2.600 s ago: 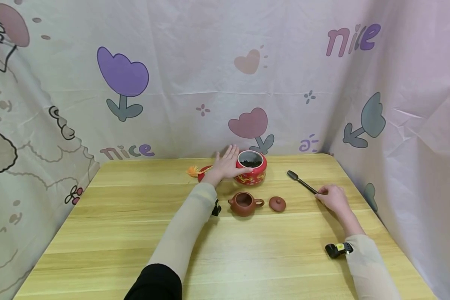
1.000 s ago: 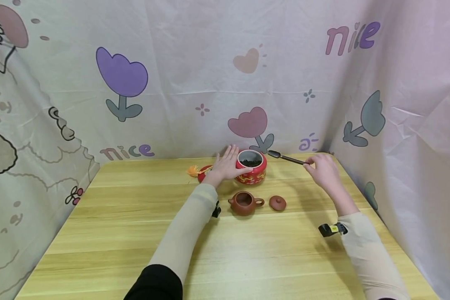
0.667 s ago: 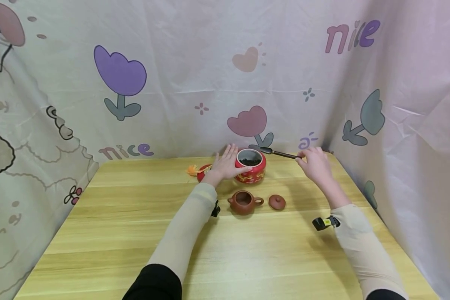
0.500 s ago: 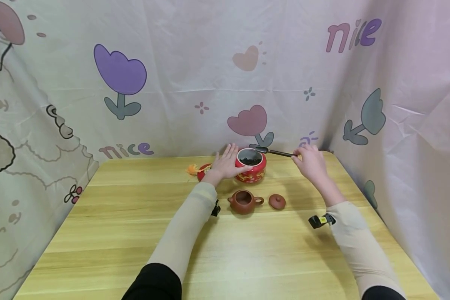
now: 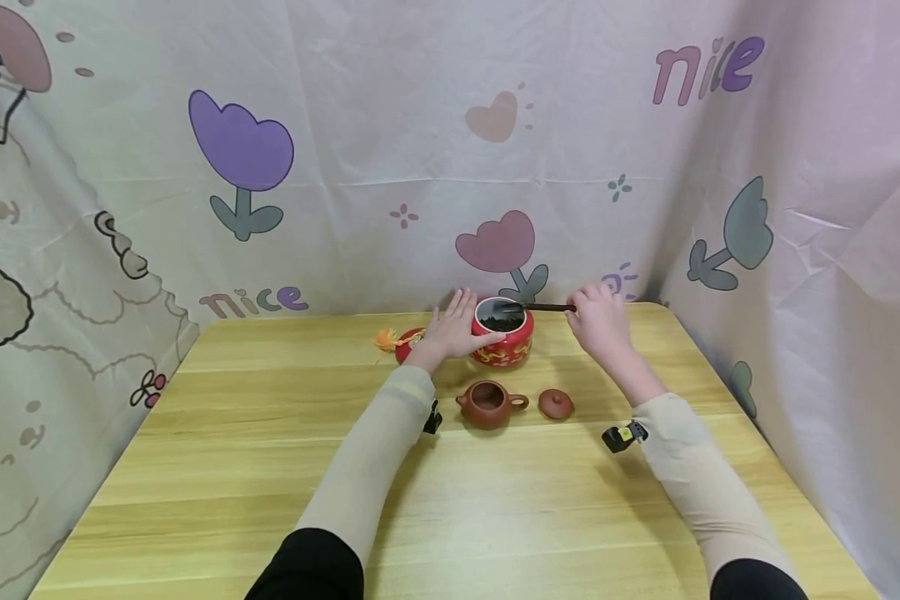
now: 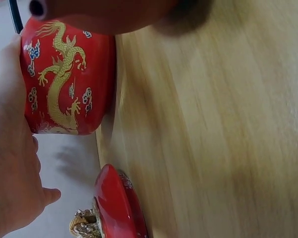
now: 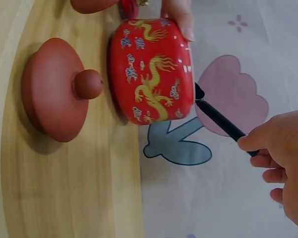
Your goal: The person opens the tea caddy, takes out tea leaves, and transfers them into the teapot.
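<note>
A red jar with gold dragons [image 5: 502, 353] stands near the table's back edge, its mouth uncovered, dark tea leaves [image 5: 501, 323] inside. My left hand [image 5: 452, 335] rests against the jar's left side, fingers straight and thumb along the front near the rim. My right hand [image 5: 602, 323] pinches the end of a black tea scoop [image 7: 223, 120] between thumb and fingers. The scoop's head [image 5: 510, 307] reaches over the right rim into the jar's mouth; in the right wrist view the rim hides most of it.
In front of the jar sits a brown clay teapot [image 5: 486, 417] without its lid. The teapot lid [image 5: 556, 405] lies to its right. The jar's red lid [image 6: 116, 203], with a yellow tassel [image 5: 385, 340], lies left of the jar. A printed curtain [image 5: 360, 250] hangs behind the table.
My right hand has lifted the tea scoop off the table and carried it left, bringing its head into the jar's mouth. My left hand has stayed on the jar.
</note>
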A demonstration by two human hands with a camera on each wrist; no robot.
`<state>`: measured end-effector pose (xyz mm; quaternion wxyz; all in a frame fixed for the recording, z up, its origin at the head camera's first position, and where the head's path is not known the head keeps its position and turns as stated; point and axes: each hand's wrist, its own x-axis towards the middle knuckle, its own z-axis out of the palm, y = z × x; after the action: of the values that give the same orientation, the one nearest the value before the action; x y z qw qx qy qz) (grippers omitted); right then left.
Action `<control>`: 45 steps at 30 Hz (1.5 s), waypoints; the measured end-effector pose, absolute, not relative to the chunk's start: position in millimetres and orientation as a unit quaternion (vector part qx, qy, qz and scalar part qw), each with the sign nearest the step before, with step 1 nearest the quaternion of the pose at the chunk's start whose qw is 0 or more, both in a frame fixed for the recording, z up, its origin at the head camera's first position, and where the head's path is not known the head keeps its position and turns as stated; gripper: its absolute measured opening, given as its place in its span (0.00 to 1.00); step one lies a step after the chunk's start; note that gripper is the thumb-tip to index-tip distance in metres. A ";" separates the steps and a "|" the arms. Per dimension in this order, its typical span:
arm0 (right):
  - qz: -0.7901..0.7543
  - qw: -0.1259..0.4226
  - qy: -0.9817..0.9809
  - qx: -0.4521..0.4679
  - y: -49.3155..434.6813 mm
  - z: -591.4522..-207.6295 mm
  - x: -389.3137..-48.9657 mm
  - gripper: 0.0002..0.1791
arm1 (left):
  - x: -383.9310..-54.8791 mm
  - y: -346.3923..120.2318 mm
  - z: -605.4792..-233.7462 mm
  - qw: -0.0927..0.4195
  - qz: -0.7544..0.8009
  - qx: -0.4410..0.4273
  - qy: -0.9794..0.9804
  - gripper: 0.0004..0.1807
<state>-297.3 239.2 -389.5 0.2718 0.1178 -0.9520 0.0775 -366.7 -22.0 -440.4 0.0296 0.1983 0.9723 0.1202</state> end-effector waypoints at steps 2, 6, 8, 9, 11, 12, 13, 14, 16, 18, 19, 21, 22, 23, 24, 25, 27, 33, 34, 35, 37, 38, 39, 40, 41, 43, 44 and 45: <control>0.069 0.289 -0.946 0.131 236.4 -391.7 -299.5 0.09 | -366.7 -22.3 -440.0 0.032 0.121 0.198 0.972 0.63; 0.043 0.313 -0.936 0.156 230.4 -396.8 -304.5 0.09 | -365.3 -22.4 -438.8 0.031 0.121 0.196 0.973 0.63; 0.031 0.321 -0.931 0.168 226.5 -399.2 -306.7 0.09 | -364.8 -22.5 -438.2 0.034 0.123 0.195 0.972 0.63; 0.022 0.325 -0.929 0.174 224.3 -400.3 -307.5 0.08 | -364.3 -22.5 -438.0 0.034 0.123 0.195 0.973 0.63; 0.000 0.333 -0.925 0.184 220.1 -402.8 -309.8 0.08 | -364.4 -22.4 -437.9 0.040 0.123 0.194 0.973 0.63; -0.009 0.340 -0.921 0.190 217.8 -403.6 -310.6 0.07 | -363.9 -22.4 -437.7 0.041 0.124 0.193 0.972 0.63; -0.020 0.344 -0.918 0.195 215.4 -404.4 -311.4 0.07 | -364.0 -22.1 -437.9 0.042 0.125 0.193 0.972 0.63; -0.032 0.348 -0.916 0.198 213.3 -405.2 -312.0 0.07 | -363.7 -22.0 -438.1 0.040 0.124 0.193 0.972 0.63; -0.050 0.357 -0.910 0.204 209.0 -407.0 -313.9 0.07 | -363.5 -22.1 -438.5 0.039 0.123 0.193 0.973 0.63; -0.059 0.362 -0.906 0.211 204.4 -407.6 -314.5 0.06 | -362.5 -22.1 -438.1 0.035 0.124 0.194 0.972 0.63; -0.063 0.363 -0.905 0.213 202.3 -408.0 -314.9 0.07 | -362.5 -21.9 -438.1 0.033 0.124 0.194 0.972 0.63; -0.067 0.364 -0.903 0.216 198.6 -409.0 -315.6 0.06 | -361.8 -21.8 -437.7 0.031 0.125 0.195 0.972 0.63; -0.068 0.363 -0.903 0.217 196.6 -408.9 -315.3 0.06 | -361.8 -21.5 -437.9 0.032 0.124 0.194 0.973 0.63; -0.070 0.362 -0.904 0.218 195.0 -409.3 -315.4 0.06 | -361.0 -21.3 -437.5 0.029 0.124 0.195 0.973 0.63; -0.074 0.358 -0.905 0.218 193.5 -409.4 -315.4 0.07 | -361.0 -21.2 -437.6 0.028 0.123 0.194 0.973 0.63; -0.076 0.353 -0.906 0.219 192.2 -409.5 -315.5 0.07 | -361.2 -21.0 -437.9 0.028 0.122 0.194 0.973 0.63; -0.082 0.344 -0.909 0.219 189.9 -409.5 -315.5 0.08 | -361.7 -21.0 -438.6 0.030 0.119 0.194 0.973 0.63; -0.063 0.289 -0.931 0.214 187.6 -405.9 -312.9 0.10 | -363.7 -22.4 -440.2 0.030 0.118 0.194 0.973 0.63; -0.053 0.280 -0.935 0.211 187.6 -404.6 -312.2 0.10 | -363.8 -22.5 -440.2 0.028 0.121 0.195 0.973 0.63; -0.041 0.270 -0.939 0.208 187.9 -403.2 -311.7 0.10 | -363.5 -22.6 -440.2 0.027 0.123 0.195 0.973 0.63; -0.022 0.252 -0.946 0.202 188.7 -401.0 -311.2 0.10 | -363.5 -22.7 -439.9 0.026 0.126 0.197 0.972 0.63; -0.014 0.242 -0.949 0.200 189.2 -399.9 -311.1 0.10 | -363.4 -22.6 -439.8 0.027 0.126 0.197 0.972 0.63; -0.003 0.232 -0.952 0.197 189.8 -399.1 -311.2 0.11 | -363.2 -22.6 -439.6 0.025 0.126 0.197 0.972 0.64; 0.007 0.223 -0.955 0.196 190.3 -398.3 -311.2 0.11 | -363.2 -22.7 -439.5 0.025 0.126 0.198 0.972 0.64; 0.019 0.212 -0.958 0.194 190.8 -397.7 -311.3 0.11 | -363.0 -22.7 -439.5 0.025 0.125 0.197 0.972 0.63; 0.049 0.193 -0.961 0.192 191.7 -396.3 -311.2 0.11 | -363.6 -22.2 -439.7 0.027 0.125 0.197 0.972 0.63; 0.062 0.186 -0.962 0.191 192.1 -395.4 -311.1 0.11 | -363.7 -22.1 -439.9 0.028 0.125 0.196 0.972 0.63; 0.075 0.180 -0.961 0.193 192.6 -394.7 -311.4 0.11 | -363.8 -22.1 -440.1 0.029 0.124 0.196 0.972 0.63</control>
<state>-311.4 192.6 -394.7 0.1803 0.1933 -0.9615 0.0754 -363.8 -22.1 -440.1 0.0289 0.1961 0.9722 0.1244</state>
